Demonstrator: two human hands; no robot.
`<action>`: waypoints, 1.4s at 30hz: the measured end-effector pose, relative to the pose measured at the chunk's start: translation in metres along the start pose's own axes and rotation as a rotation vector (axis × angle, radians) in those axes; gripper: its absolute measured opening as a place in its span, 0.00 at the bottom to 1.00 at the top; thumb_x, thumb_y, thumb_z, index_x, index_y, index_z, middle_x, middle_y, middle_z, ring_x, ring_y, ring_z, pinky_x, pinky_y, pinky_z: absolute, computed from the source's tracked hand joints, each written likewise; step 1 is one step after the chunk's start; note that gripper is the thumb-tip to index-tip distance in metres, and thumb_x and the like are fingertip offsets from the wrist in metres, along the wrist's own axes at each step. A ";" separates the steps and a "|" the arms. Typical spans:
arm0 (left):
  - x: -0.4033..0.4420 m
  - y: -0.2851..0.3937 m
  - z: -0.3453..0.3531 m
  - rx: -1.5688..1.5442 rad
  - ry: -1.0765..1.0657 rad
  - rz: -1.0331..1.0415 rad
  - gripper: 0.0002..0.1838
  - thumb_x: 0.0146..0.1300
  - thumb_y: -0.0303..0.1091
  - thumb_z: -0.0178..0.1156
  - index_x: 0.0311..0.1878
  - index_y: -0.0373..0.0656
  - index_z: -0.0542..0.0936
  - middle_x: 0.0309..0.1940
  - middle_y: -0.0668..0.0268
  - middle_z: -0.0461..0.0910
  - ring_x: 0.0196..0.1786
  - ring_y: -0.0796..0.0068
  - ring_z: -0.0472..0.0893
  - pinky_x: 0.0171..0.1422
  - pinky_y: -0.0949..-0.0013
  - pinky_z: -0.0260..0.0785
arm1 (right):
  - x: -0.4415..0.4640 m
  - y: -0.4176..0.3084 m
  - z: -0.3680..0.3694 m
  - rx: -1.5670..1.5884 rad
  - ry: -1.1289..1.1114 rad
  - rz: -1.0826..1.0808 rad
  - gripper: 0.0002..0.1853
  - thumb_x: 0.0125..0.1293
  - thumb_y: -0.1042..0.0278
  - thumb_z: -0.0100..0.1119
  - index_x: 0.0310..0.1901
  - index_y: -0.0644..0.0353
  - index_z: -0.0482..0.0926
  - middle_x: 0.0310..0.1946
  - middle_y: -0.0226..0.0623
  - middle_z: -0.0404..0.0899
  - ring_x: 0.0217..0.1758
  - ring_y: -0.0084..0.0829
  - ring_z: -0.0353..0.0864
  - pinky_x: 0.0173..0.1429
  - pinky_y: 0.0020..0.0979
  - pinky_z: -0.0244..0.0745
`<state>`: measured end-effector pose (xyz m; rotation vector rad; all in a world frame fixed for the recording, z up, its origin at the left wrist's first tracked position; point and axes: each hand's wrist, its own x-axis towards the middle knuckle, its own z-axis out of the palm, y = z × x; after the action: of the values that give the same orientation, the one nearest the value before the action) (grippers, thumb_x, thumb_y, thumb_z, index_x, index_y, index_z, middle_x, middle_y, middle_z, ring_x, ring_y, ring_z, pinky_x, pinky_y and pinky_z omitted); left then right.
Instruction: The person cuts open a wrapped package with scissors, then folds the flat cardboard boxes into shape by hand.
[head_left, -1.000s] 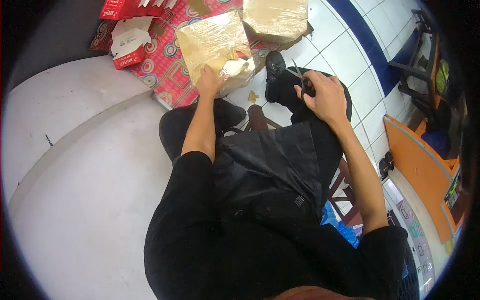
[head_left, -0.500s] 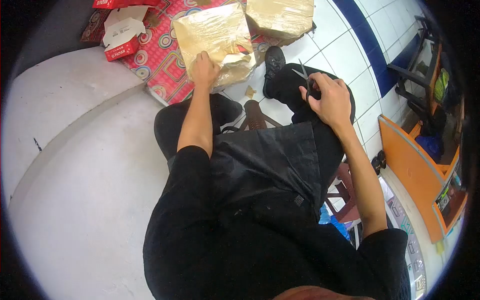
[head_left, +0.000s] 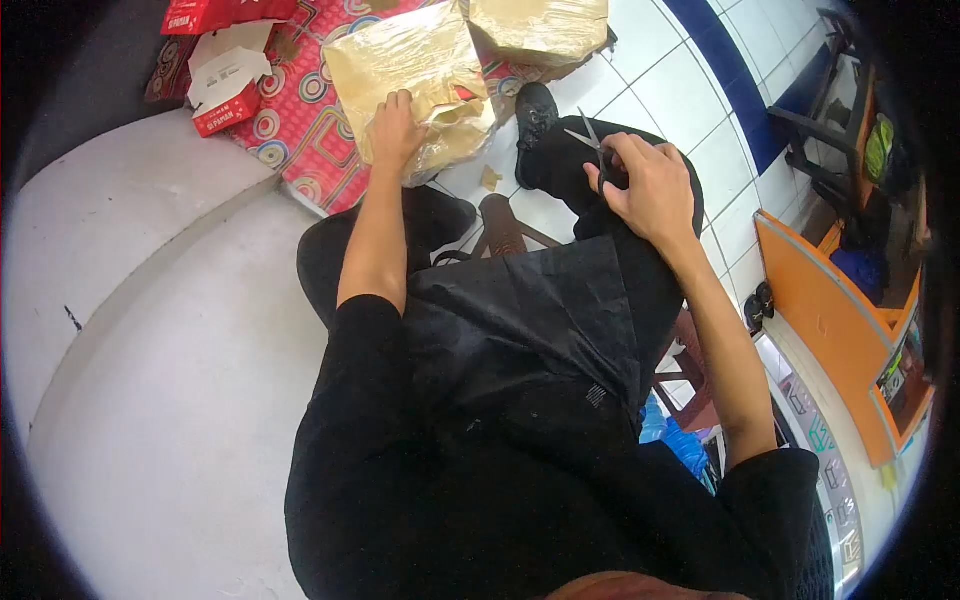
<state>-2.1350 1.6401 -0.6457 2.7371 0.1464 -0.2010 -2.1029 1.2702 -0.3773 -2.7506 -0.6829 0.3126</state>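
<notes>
My left hand [head_left: 396,135] rests on the near part of a gold, plastic-wrapped package [head_left: 400,65], its fingers lying on the wrapping. Beside those fingers the wrapping is torn and wrinkled, and a little red shows through the tear. My right hand [head_left: 648,190] holds a pair of scissors [head_left: 590,140] over my right knee, with the blades apart and pointing away from me. The scissors do not touch the package.
A second gold package [head_left: 545,28] stands beyond and to the right. Red and white boxes [head_left: 225,85] lie on the patterned red cloth [head_left: 325,150]. A white ledge [head_left: 150,180] curves along the left. An orange panel [head_left: 825,330] is at the right, and a brown scrap [head_left: 490,178] lies on the tiles.
My left hand has moved from the torn edge to lie farther left on the package, and less white shows at the tear. The scissors stay in my right hand. The view has shifted slightly.
</notes>
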 end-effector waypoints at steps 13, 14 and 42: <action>-0.004 -0.001 0.011 -0.003 0.079 -0.637 0.44 0.58 0.46 0.75 0.72 0.35 0.67 0.71 0.41 0.69 0.74 0.34 0.74 0.74 0.37 0.72 | -0.001 0.010 0.000 -0.022 0.010 -0.021 0.17 0.67 0.51 0.76 0.48 0.51 0.85 0.33 0.31 0.85 0.36 0.39 0.85 0.52 0.41 0.77; -0.003 -0.001 -0.006 -0.059 0.016 -0.654 0.45 0.59 0.45 0.74 0.74 0.34 0.65 0.74 0.40 0.67 0.74 0.33 0.75 0.75 0.39 0.73 | -0.001 0.009 0.000 -0.049 -0.012 -0.013 0.18 0.68 0.50 0.77 0.50 0.52 0.86 0.34 0.30 0.86 0.36 0.37 0.85 0.52 0.39 0.77; -0.021 -0.057 -0.002 0.058 -0.266 -0.566 0.57 0.58 0.40 0.69 0.91 0.54 0.53 0.80 0.37 0.66 0.70 0.38 0.81 0.72 0.46 0.77 | -0.001 0.009 0.008 -0.068 0.028 -0.052 0.17 0.68 0.51 0.76 0.49 0.52 0.85 0.37 0.29 0.88 0.38 0.36 0.87 0.53 0.39 0.77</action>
<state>-2.1630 1.6915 -0.6619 2.6236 0.8472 -0.7264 -2.1023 1.2637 -0.3875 -2.7897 -0.7705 0.2436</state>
